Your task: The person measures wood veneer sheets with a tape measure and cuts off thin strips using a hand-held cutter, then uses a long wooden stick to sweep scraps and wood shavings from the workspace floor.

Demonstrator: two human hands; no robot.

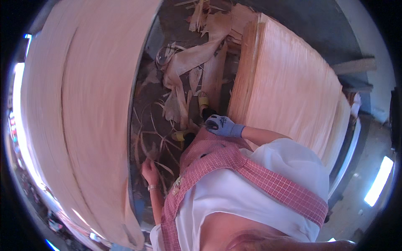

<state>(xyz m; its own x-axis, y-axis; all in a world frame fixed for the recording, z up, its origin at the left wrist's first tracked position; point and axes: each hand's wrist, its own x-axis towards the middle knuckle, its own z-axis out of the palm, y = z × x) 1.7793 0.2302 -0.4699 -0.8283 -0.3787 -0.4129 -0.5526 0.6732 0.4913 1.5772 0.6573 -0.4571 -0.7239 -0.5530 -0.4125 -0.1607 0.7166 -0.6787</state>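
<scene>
My left hand [149, 171], bare with a band at the wrist, hangs low beside the near edge of a broad pale wood veneer sheet [96, 104]. Its fingers look drawn together and are slightly blurred; whether a thin strip is between them I cannot make out. Pale curled veneer strips [166, 168] show close to these fingers. My right hand [224, 125] wears a blue glove with dark coated fingers. Its fingers curl in at the front of my red checked apron [213, 152], and nothing shows in them. Right of that hand stands a thick stack of veneer sheets [289, 83].
Torn veneer scraps [192, 56] litter the dark floor between the sheet and the stack. My yellow shoes [203, 99] stand among them. A wooden beam [355, 66] juts out beyond the stack at the far right. A long dark seam runs down the left sheet.
</scene>
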